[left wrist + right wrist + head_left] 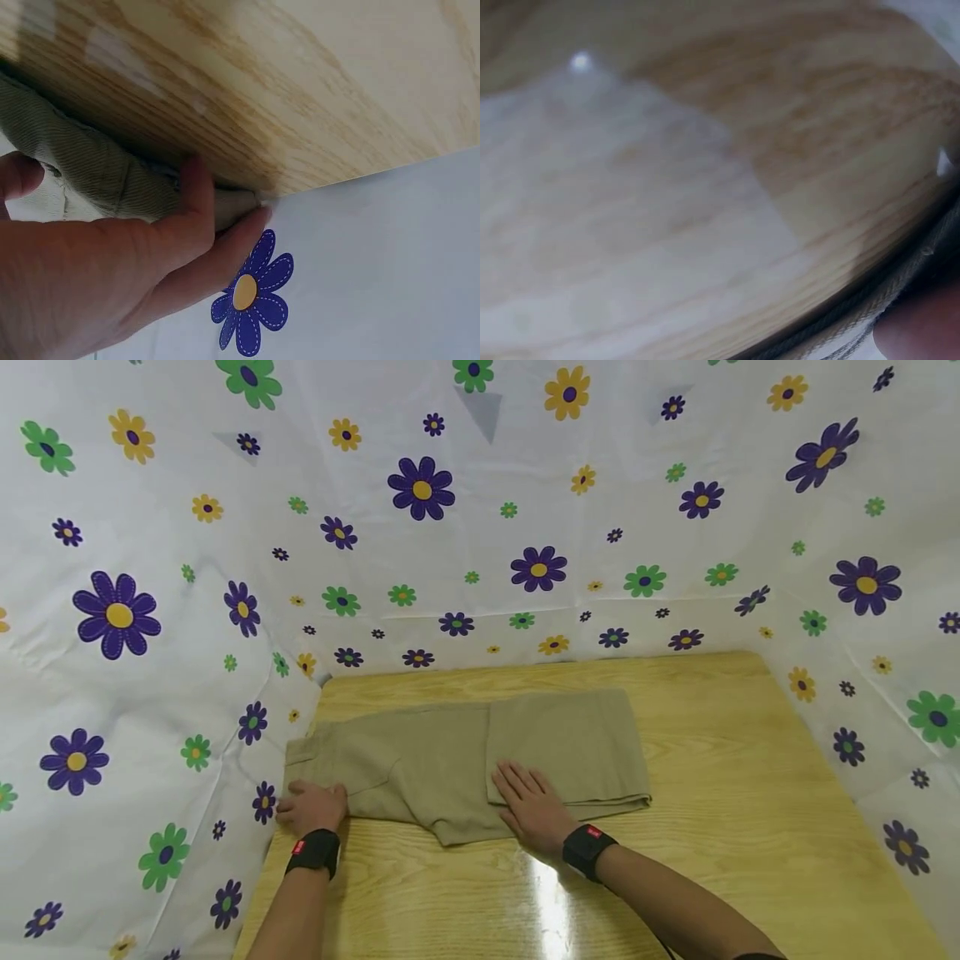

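Note:
Khaki trousers (420, 752) lie sideways on the table, waistband at the left, one leg on the other. Their lower legs are folded back over the rest as a flat panel (570, 743) at the right. My left hand (311, 810) grips the near corner of the waistband. Seen from the left wrist, cloth (112, 176) lies between the thumb and the bent fingers of that hand. My right hand (536, 810) rests flat, fingers spread, on the near left corner of the folded panel. Only a blurred bit of a finger (922, 330) and a cloth edge show in the right wrist view.
The wood-grain table (712, 827) carries the trousers, with a bright glare spot near its front. White flowered cloth (480, 543) hangs behind and at both sides. The waistband end lies close to the table's left edge. Each wrist wears a black band (313, 852).

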A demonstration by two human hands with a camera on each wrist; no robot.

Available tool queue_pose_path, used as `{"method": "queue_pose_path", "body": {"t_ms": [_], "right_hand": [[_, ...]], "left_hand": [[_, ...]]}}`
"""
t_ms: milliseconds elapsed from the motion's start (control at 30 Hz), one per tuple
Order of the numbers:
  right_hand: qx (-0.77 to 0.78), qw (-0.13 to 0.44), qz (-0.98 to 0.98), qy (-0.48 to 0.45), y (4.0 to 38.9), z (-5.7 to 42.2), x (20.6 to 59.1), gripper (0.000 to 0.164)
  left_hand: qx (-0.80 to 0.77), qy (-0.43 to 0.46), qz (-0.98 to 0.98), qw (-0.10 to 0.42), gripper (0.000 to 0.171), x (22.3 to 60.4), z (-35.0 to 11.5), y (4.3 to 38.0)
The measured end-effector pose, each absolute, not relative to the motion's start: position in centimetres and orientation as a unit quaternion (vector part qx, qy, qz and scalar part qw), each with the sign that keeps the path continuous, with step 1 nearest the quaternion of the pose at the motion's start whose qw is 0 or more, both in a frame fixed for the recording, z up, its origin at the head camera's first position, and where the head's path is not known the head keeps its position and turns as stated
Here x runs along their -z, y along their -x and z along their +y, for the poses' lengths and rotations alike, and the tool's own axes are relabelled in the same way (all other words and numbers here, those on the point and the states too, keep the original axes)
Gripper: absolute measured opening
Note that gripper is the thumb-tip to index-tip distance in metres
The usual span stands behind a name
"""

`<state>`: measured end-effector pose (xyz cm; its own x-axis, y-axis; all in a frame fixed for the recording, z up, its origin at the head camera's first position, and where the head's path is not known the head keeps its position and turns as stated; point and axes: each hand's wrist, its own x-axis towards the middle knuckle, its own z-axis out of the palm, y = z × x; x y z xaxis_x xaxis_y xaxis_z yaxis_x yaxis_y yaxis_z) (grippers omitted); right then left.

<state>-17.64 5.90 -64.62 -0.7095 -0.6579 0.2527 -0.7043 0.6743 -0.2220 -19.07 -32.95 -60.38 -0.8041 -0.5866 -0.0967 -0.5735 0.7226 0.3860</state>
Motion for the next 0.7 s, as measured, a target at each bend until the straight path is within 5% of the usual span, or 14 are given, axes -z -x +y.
{"method": "queue_pose_path", "body": {"t_ms": [267,700], "right_hand": [[-0.151,0.08,-0.913,-0.372,17.8,5.8,65.1,0.061],[-0.144,0.094,-0.912,-0.372,17.9,5.8,65.6,0.061]], "left_hand": [[0.223,-0.323,-0.919,0.012,0.095,60.3,-34.1,19.2],[0.388,-0.292,-0.87,0.092,0.075,59.5,-35.7,19.2]]}}
